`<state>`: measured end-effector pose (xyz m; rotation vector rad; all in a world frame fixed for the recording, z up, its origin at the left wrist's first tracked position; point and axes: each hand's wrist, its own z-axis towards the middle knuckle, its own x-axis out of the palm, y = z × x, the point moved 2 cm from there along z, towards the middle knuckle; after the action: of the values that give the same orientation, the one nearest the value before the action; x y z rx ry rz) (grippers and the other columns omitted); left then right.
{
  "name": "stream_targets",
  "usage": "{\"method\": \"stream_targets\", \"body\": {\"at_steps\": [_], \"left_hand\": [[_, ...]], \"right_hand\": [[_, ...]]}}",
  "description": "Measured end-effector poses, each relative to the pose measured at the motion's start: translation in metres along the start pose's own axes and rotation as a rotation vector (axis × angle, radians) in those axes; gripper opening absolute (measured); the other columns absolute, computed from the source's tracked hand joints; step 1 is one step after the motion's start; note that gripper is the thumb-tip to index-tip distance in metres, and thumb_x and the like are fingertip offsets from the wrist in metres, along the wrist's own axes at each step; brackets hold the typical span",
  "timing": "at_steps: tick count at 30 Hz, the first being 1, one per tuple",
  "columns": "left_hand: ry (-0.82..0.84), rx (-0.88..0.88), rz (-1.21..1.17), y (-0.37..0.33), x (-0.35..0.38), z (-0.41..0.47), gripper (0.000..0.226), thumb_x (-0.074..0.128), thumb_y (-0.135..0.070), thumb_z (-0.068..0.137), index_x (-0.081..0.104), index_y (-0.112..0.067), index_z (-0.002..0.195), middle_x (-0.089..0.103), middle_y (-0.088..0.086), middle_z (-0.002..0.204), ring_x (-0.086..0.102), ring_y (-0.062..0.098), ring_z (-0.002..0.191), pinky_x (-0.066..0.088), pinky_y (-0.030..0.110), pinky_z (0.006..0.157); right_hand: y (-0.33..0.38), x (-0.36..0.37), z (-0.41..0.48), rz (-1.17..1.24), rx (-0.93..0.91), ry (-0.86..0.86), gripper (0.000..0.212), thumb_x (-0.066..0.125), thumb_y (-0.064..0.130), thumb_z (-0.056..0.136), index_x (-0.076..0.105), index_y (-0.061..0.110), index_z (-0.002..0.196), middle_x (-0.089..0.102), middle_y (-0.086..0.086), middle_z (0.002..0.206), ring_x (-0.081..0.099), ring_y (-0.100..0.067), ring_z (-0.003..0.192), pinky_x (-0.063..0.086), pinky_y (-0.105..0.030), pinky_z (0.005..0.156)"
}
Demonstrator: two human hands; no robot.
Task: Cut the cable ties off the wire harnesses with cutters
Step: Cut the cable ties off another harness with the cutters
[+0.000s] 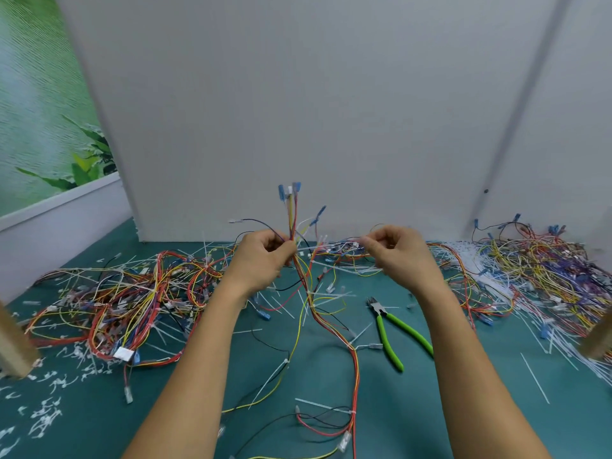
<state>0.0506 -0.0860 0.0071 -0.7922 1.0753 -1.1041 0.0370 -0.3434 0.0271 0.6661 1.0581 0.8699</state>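
Observation:
My left hand grips a wire harness of red, yellow and black wires, holding it upright above the green mat; its blue connectors point up and its tail runs down across the mat towards me. White cable ties still bind the harness lower down. My right hand is raised beside it with curled fingers that pinch a thin white cable tie reaching towards the harness. The green-handled cutters lie on the mat below my right hand, untouched.
A heap of tied harnesses lies at the left and another tangle with loose white ties at the right. Cut tie scraps litter the mat's near left. A grey partition stands close behind. Wooden posts rise at both sides.

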Motion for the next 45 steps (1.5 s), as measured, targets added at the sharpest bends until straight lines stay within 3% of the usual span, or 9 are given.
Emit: {"method": "stream_targets", "body": {"at_steps": [6, 10, 18, 22, 30, 33, 38, 42, 45], "left_hand": [[-0.009, -0.055, -0.126, 0.011, -0.009, 0.006, 0.005, 0.07, -0.023, 0.092, 0.073, -0.02, 0.093, 0.076, -0.005, 0.084, 0.07, 0.008, 0.08, 0.058, 0.027, 0.07], [-0.027, -0.041, -0.177, 0.01, -0.007, 0.005, 0.012, 0.073, -0.029, 0.09, 0.074, -0.018, 0.094, 0.077, -0.002, 0.09, 0.069, 0.008, 0.08, 0.057, 0.019, 0.071], [0.01, -0.074, -0.367, 0.009, -0.005, 0.004, 0.008, 0.069, -0.02, 0.092, 0.068, -0.012, 0.095, 0.075, 0.003, 0.088, 0.071, 0.017, 0.085, 0.057, 0.042, 0.088], [0.023, -0.087, -0.468, 0.008, -0.005, 0.003, 0.011, 0.067, -0.017, 0.091, 0.065, -0.008, 0.096, 0.074, 0.003, 0.084, 0.071, 0.016, 0.08, 0.058, 0.037, 0.081], [0.008, -0.109, -0.672, 0.002, -0.003, 0.001, 0.004, 0.06, -0.009, 0.096, 0.061, -0.005, 0.098, 0.072, 0.007, 0.082, 0.068, 0.02, 0.078, 0.056, 0.032, 0.078], [-0.016, -0.103, -0.668, 0.001, 0.0, 0.001, 0.007, 0.061, -0.01, 0.096, 0.059, -0.006, 0.101, 0.072, 0.009, 0.084, 0.068, 0.022, 0.079, 0.054, 0.037, 0.078], [-0.081, -0.089, -0.616, 0.001, 0.004, 0.001, 0.005, 0.062, -0.014, 0.096, 0.061, -0.009, 0.098, 0.071, 0.008, 0.083, 0.067, 0.02, 0.076, 0.053, 0.038, 0.074], [-0.122, -0.065, -0.581, 0.003, 0.006, 0.002, 0.004, 0.062, -0.015, 0.096, 0.06, -0.011, 0.097, 0.072, 0.005, 0.081, 0.068, 0.018, 0.075, 0.054, 0.035, 0.071], [-0.128, -0.034, -0.543, 0.002, 0.008, 0.002, 0.005, 0.062, -0.015, 0.096, 0.059, -0.012, 0.095, 0.072, 0.003, 0.08, 0.068, 0.017, 0.074, 0.053, 0.03, 0.066]], "right_hand": [[-0.054, -0.003, -0.006, -0.679, 0.484, 0.487, 0.056, 0.088, 0.036, 0.077, 0.062, 0.003, 0.114, 0.066, -0.017, 0.127, 0.062, -0.027, 0.095, 0.057, -0.049, 0.095], [-0.064, 0.012, -0.014, -0.921, 0.532, 0.648, 0.073, 0.091, 0.054, 0.066, 0.06, 0.015, 0.12, 0.063, -0.005, 0.117, 0.06, -0.026, 0.1, 0.051, -0.034, 0.079], [-0.07, 0.01, -0.011, -0.889, 0.496, 0.713, 0.06, 0.088, 0.056, 0.054, 0.062, 0.02, 0.094, 0.066, -0.003, 0.107, 0.065, -0.027, 0.101, 0.058, -0.039, 0.084], [-0.061, -0.002, -0.009, -0.6, 0.491, 0.651, 0.058, 0.077, 0.054, 0.059, 0.075, 0.013, 0.101, 0.068, -0.006, 0.109, 0.065, -0.025, 0.1, 0.065, -0.043, 0.069], [-0.033, -0.026, -0.004, 0.368, 0.477, 0.296, 0.024, 0.069, 0.032, 0.073, 0.063, 0.01, 0.078, 0.05, -0.009, 0.07, 0.044, -0.018, 0.057, 0.043, -0.029, 0.051], [-0.02, -0.021, 0.0, 0.823, 0.487, 0.275, 0.016, 0.055, 0.024, 0.089, 0.058, 0.008, 0.092, 0.061, -0.012, 0.081, 0.044, -0.018, 0.062, 0.039, -0.029, 0.054], [0.004, 0.002, -0.003, 1.612, 0.488, 0.149, 0.04, 0.055, 0.027, 0.093, 0.056, -0.001, 0.121, 0.064, -0.014, 0.107, 0.057, -0.025, 0.08, 0.056, -0.03, 0.062], [0.014, 0.009, -0.004, 1.683, 0.503, 0.184, 0.034, 0.051, 0.044, 0.1, 0.054, 0.013, 0.115, 0.065, -0.016, 0.122, 0.067, -0.036, 0.095, 0.057, -0.044, 0.074], [0.021, 0.01, -0.009, 1.433, 0.442, 0.43, 0.031, 0.054, 0.051, 0.098, 0.053, 0.022, 0.11, 0.062, -0.013, 0.114, 0.061, -0.028, 0.085, 0.046, -0.032, 0.064]]}}
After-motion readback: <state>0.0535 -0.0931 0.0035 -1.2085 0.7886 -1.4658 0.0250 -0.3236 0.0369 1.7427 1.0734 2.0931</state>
